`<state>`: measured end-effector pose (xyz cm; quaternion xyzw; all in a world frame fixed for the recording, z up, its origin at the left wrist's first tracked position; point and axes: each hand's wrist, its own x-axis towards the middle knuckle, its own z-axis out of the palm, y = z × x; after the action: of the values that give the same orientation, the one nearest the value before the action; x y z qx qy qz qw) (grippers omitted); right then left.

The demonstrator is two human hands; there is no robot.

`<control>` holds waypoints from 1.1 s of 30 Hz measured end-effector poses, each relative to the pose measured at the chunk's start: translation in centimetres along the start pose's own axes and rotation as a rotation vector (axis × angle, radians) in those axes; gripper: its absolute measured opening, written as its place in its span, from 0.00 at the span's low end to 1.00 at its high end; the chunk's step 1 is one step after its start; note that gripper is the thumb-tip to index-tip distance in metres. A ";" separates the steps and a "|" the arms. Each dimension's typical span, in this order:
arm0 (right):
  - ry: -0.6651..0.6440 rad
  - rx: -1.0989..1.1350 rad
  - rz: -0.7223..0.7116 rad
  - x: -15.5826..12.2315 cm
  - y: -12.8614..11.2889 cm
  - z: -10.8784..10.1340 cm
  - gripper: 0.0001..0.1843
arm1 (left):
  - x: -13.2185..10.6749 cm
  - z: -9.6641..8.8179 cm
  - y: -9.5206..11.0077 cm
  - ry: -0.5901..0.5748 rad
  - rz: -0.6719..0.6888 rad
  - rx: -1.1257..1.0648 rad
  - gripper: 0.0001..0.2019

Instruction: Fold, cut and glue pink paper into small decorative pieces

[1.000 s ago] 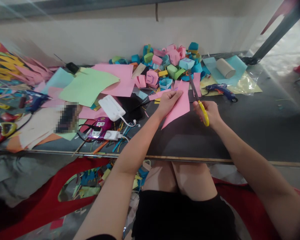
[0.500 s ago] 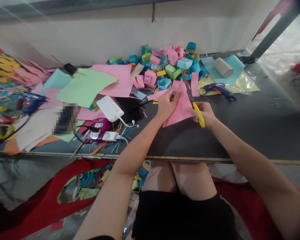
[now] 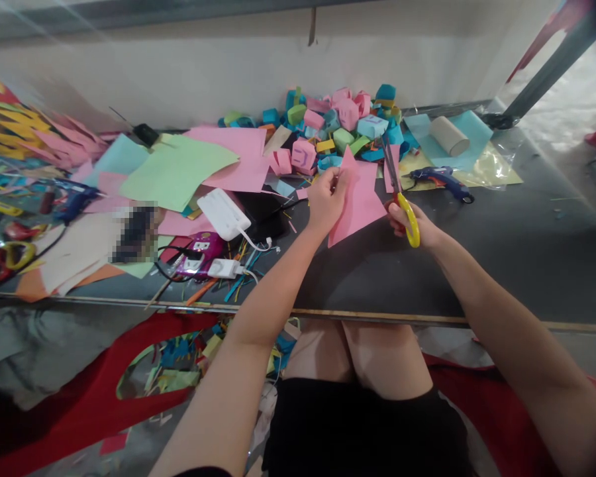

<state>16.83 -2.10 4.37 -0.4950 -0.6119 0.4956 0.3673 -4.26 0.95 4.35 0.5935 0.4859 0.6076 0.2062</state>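
My left hand [image 3: 328, 197] pinches the left edge of a pink paper sheet [image 3: 358, 204], held up above the dark table [image 3: 506, 258]. In my right hand [image 3: 413, 222] is a pair of scissors [image 3: 406, 215] with yellow handles, its blades pointing up and away from me. The blades stand just right of the sheet, apart from it. Behind the sheet, a narrow pink strip [image 3: 391, 169] lies near the blades. A heap of small folded paper pieces [image 3: 347, 114] in pink, blue, green and yellow sits beyond my hands.
Right of the heap lie a blue glue gun [image 3: 442, 180] and a cardboard tube [image 3: 449, 136]. To the left are green paper [image 3: 179, 169], a white power bank [image 3: 223, 213] and a purple socket block [image 3: 206, 250] with cables. Another glue gun [image 3: 74, 200] lies far left.
The scissors have moved right, away from the pink sheet, which now shows more of its face. My left hand has shifted slightly with it. The whole view has also shifted a little.
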 end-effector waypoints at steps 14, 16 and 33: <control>-0.104 -0.301 0.013 -1.5 -1.7 -0.4 0.39 | 1.5 -1.3 -1.0 0.089 0.015 0.013 0.22; -0.118 -0.303 0.013 -1.6 -1.9 -0.3 0.38 | 1.4 -1.3 -1.1 0.087 0.015 0.013 0.22; -0.120 -0.236 0.142 -1.7 -2.0 0.3 0.39 | 1.4 -0.9 -2.4 0.101 0.112 0.089 0.26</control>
<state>16.51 -3.90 6.30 -0.5461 -0.6503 0.4737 0.2335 -6.20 2.89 3.21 0.5971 0.4883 0.6250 0.1205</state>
